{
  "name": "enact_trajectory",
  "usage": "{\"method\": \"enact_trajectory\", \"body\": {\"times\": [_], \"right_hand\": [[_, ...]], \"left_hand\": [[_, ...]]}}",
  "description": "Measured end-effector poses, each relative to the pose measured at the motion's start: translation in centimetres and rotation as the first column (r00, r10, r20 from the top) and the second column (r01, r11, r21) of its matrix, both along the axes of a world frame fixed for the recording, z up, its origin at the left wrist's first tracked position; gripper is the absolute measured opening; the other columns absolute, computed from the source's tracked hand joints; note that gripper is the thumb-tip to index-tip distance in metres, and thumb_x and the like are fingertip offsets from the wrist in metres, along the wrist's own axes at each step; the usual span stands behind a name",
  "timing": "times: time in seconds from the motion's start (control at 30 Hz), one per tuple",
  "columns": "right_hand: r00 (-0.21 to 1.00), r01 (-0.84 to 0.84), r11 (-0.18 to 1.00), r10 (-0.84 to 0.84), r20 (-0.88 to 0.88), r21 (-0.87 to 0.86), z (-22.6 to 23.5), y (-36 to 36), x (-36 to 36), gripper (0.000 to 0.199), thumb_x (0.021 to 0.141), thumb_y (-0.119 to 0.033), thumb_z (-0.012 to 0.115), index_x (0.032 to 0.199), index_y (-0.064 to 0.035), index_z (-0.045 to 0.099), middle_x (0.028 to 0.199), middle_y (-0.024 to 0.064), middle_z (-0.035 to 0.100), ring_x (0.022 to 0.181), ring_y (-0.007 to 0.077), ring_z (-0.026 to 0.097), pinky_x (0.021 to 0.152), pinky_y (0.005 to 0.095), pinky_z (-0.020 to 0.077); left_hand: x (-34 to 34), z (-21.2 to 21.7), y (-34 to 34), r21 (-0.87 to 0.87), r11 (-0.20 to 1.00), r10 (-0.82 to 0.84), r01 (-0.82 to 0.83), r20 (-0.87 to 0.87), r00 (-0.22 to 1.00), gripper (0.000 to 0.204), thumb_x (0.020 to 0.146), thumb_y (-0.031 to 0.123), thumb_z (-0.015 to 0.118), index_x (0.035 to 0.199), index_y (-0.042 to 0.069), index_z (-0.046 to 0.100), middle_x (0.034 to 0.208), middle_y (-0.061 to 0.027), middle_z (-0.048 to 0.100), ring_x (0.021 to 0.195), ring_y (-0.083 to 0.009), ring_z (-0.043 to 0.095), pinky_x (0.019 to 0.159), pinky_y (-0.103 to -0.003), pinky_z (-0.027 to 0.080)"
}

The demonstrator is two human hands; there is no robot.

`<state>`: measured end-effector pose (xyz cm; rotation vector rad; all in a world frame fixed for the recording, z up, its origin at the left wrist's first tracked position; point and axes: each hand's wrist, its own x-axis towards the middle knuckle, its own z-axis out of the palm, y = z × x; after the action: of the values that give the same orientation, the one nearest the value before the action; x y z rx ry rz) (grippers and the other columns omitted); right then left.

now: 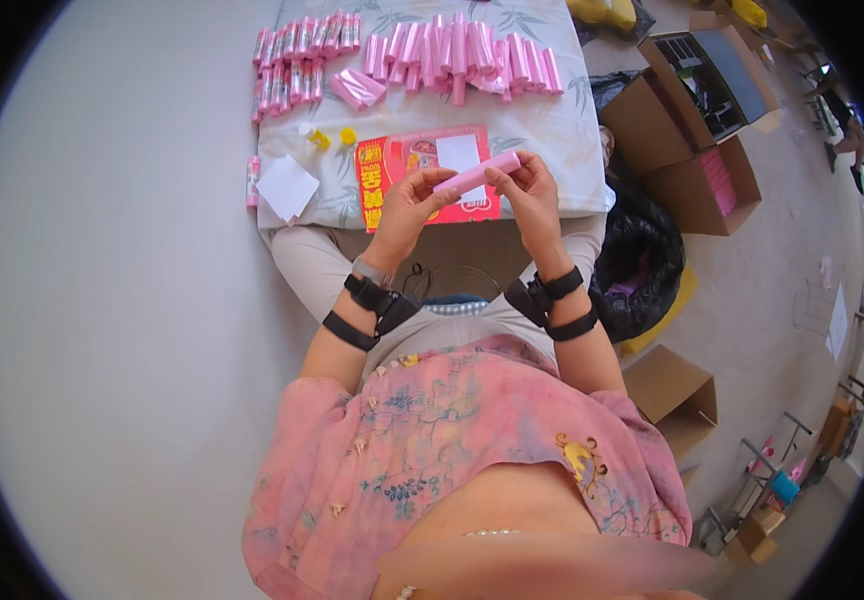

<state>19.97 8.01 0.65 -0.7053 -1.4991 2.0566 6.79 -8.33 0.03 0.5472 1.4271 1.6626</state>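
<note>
Between my two hands a pink, shiny roll [478,174] is held at a tilt, its right end higher. My left hand [412,203] pinches its left end, and my right hand [529,198] grips it nearer the right end with the thumb on top. Beneath them lies a red and yellow printed sheet [376,192] with a white slip [457,150] on it. To the left are a stack of white paper slips [288,188], a small yellow-and-white bottle [314,136] and a yellow cap [348,135]. One pink roll with a label [253,180] rests at the table's left edge.
Many plain pink rolls [452,48] lie across the far table, with labelled rolls [292,80] at far left. A patterned cloth covers the table [552,140]. On the right stand cardboard boxes [657,115], a box of pink rolls [720,183] and a black plastic bag [652,240].
</note>
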Motion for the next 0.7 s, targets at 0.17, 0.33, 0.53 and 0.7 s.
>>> {"method": "enact_trajectory", "body": {"times": [0.17,0.33,0.53,0.7], "right_hand": [[0.979,-0.116,0.973,0.146,0.143,-0.202,-7.2,0.7,0.6,0.032,0.097,-0.014,0.069,0.119,0.0043,0.055,0.105,0.0130,0.070,0.096,0.0189,0.070,0.084,0.0283,0.0558],[0.963,-0.084,0.928,0.169,0.210,-0.363,-12.5,1.6,0.1,0.031,0.099,-0.014,0.065,0.118,0.0068,0.053,0.106,0.0163,0.069,0.095,0.0228,0.072,0.083,0.0297,0.0580],[0.954,-0.098,0.887,0.213,0.211,-0.452,-14.1,2.2,-1.3,0.032,0.101,-0.018,0.064,0.117,0.0061,0.052,0.107,0.0169,0.067,0.097,0.0227,0.071,0.089,0.0308,0.0579],[0.920,-0.117,0.922,0.240,0.308,-0.368,-15.1,2.7,-1.7,0.033,0.100,-0.020,0.064,0.116,0.0074,0.052,0.107,0.0162,0.066,0.094,0.0208,0.070,0.085,0.0301,0.0586]], "left_hand": [[-1.0,-6.5,-0.3,-0.132,0.991,0.010,0.003,0.100,0.995,0.033,0.094,0.007,0.069,0.124,-0.005,0.062,0.113,-0.0102,0.069,0.101,-0.0158,0.068,0.090,-0.029,0.055],[-1.8,-9.6,0.8,-0.282,0.956,-0.096,0.077,-0.057,0.994,0.031,0.097,0.012,0.066,0.125,-0.001,0.064,0.108,-0.0068,0.069,0.093,-0.0117,0.066,0.082,-0.024,0.054],[-4.4,-12.6,1.5,-0.418,0.890,-0.236,0.180,-0.086,0.968,0.028,0.100,0.018,0.064,0.123,0.003,0.066,0.103,-0.0021,0.067,0.086,-0.0095,0.062,0.078,-0.024,0.051],[-4.7,-13.6,1.8,-0.339,0.928,-0.265,0.153,-0.314,0.912,0.026,0.099,0.019,0.064,0.120,0.003,0.067,0.097,-0.0024,0.066,0.087,-0.0121,0.062,0.076,-0.026,0.051]]}}
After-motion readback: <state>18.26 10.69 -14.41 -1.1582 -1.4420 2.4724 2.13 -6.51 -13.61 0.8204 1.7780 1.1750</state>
